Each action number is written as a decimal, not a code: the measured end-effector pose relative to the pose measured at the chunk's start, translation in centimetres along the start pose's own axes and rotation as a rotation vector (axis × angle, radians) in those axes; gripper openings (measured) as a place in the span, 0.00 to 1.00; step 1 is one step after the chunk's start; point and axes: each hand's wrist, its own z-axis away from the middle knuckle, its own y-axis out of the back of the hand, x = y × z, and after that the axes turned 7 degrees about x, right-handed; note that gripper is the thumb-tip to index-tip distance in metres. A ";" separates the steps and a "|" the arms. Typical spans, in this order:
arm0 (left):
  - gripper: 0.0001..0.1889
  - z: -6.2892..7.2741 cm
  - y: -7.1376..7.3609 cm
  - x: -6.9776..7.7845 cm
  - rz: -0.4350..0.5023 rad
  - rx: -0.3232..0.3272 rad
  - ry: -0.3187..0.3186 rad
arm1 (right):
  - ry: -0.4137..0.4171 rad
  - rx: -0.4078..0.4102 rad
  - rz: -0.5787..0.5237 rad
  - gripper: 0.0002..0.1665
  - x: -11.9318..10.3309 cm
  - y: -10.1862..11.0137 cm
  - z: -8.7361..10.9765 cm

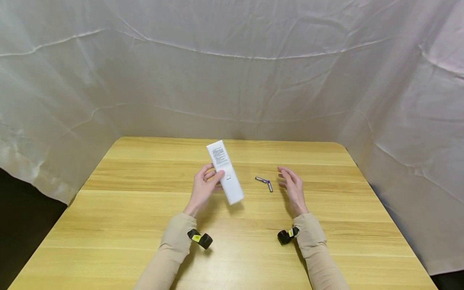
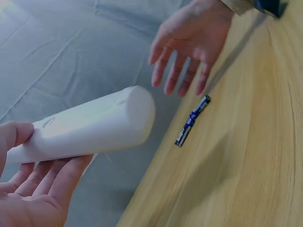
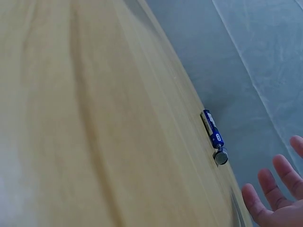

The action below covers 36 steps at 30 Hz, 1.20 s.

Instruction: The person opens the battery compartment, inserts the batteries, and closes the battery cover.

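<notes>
L hand (image 1: 204,184) gripped the white case (image 1: 225,173), tilted above the table (image 1: 239,249), left of 2 batteries (image 1: 261,179). R hand (image 1: 293,189) hung loose, fingers apart, just right of them. Batteries lay at an angle, approx. end to end. Pale cloth (image 1: 232,84) hung on far side.

The case (image 2: 90,125) looks like smooth plastic with a soft, low sheen, while the batteries (image 3: 212,128) have glossy printed wraps and shiny metal showing at an end. The table (image 1: 145,219) is wood-grained, smooth and faintly glossy (light pools pale on its near part), and the curtain (image 1: 235,88) is creased cloth with a satiny gleam. The sleeves (image 1: 164,259) are matt, wrinkled cloth.
</notes>
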 end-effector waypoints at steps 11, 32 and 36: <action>0.17 0.4 0.9 0.3 -0.012 -0.002 0.089 | -0.051 -0.011 -0.057 0.29 0.0 0.6 0.1; 0.15 1.2 0.7 1.1 0.029 -0.032 0.106 | 0.499 -0.247 0.396 0.21 -4.4 -3.0 4.3; 0.15 1.3 0.6 1.1 0.021 -0.036 0.113 | 0.598 -0.277 0.420 0.21 -5.0 -4.0 5.4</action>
